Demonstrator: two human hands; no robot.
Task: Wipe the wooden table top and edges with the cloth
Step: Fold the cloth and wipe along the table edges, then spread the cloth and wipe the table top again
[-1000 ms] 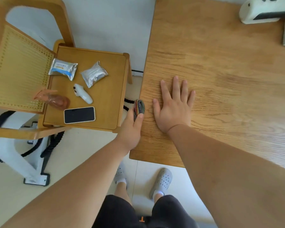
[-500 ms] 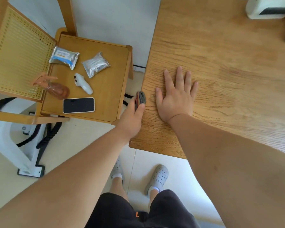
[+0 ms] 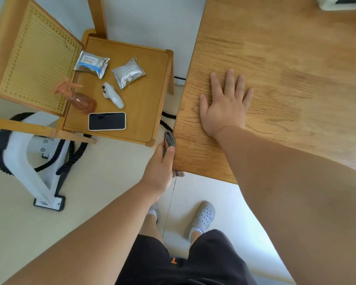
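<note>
Left hand (image 3: 159, 168) nearest: thumb and fingers curled round the folded cloth (image 3: 169, 138), holding it against the wooden table's (image 3: 275, 58) left side edge, just past the near corner. Edge runs straight away from the person. Right hand (image 3: 224, 108) flat on top, fingers spread. Chair (image 3: 148, 112) close alongside; passage looks narrow.

Middle of the frame: left hand (image 3: 159, 167) gripping a dark striped folded cloth (image 3: 169, 139) against the side edge of the light brown wooden table (image 3: 286, 58). Just right: right hand (image 3: 224, 108) flat on the top, fingers (image 3: 229, 80) spread. Upper left: brown wooden chair (image 3: 144, 112) holding a black flat phone (image 3: 107, 121).
</note>
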